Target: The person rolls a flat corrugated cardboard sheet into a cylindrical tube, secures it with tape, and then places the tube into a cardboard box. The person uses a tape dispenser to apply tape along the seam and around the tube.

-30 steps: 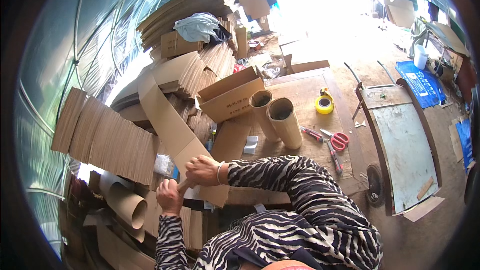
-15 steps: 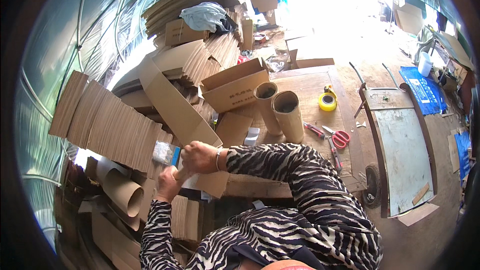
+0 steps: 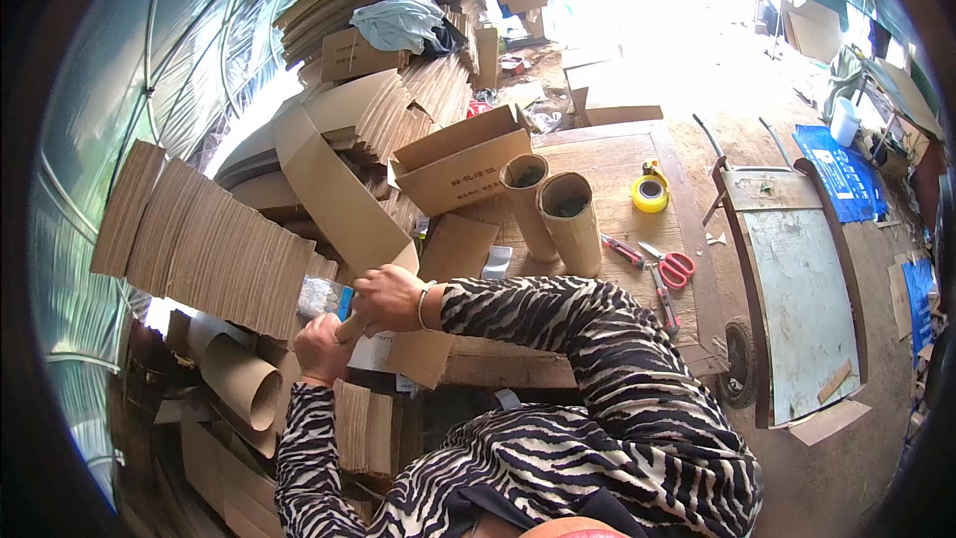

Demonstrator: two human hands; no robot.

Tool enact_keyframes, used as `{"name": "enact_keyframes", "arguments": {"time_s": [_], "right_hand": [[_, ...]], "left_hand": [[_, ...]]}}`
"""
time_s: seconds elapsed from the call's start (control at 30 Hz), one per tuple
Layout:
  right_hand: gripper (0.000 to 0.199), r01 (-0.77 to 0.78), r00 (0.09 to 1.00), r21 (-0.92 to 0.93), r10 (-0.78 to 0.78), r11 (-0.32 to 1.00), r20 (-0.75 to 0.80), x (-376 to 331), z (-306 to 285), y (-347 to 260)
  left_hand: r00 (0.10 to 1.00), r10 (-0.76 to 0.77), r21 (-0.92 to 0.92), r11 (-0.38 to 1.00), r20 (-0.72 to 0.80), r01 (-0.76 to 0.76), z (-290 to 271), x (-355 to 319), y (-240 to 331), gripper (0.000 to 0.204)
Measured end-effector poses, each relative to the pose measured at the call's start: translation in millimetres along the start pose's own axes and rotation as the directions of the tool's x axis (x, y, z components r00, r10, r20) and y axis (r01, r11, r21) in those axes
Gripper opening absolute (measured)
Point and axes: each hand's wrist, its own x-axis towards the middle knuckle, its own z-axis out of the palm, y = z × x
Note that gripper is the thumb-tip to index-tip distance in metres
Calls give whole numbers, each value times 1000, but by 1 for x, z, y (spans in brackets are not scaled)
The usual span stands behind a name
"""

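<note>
My left hand (image 3: 321, 347) is closed on a short tan piece of cardboard (image 3: 351, 327), low in front of a dense row of upright cardboard sheets. Close beside it, my right hand (image 3: 391, 297) also curls round that piece; its palm side is hidden. A clear packet with a blue edge (image 3: 325, 297) lies just beyond my left hand, against the row's end. The long cardboard strip (image 3: 334, 184) slants down from the far left to my right hand; I cannot tell whether they touch.
On the wooden table (image 3: 622, 154) stand an open carton (image 3: 463, 164) and two cardboard tubes (image 3: 570, 229). Yellow tape (image 3: 650, 193), red-handled scissors (image 3: 676, 270) and box cutters (image 3: 622, 251) lie there too. Cardboard stacks (image 3: 214, 239) fill the left; a handcart (image 3: 805, 289) stands right.
Both hands have shifted slightly left and away from me, still closed on the tan cardboard. The whole view has drifted a little; the things on the table stay put.
</note>
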Motion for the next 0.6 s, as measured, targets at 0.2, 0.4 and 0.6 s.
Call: {"name": "enact_keyframes", "arguments": {"time_s": [0.2, 0.4, 0.6], "right_hand": [[18, 25, 997, -50, -29, 998, -77, 11, 2, 3], [14, 101, 980, -455, -166, 885, -105, -3, 15, -28], [29, -182, 966, 24, 174, 983, 189, -16, 36, -4]], "left_hand": [[998, -45, -300, 952, 46, 57, 9, 0, -6, 51], [897, -39, -511, 811, 440, 286, -14, 10, -4, 31], [993, 119, 224, 968, -13, -113, 4, 2, 11, 42]]}}
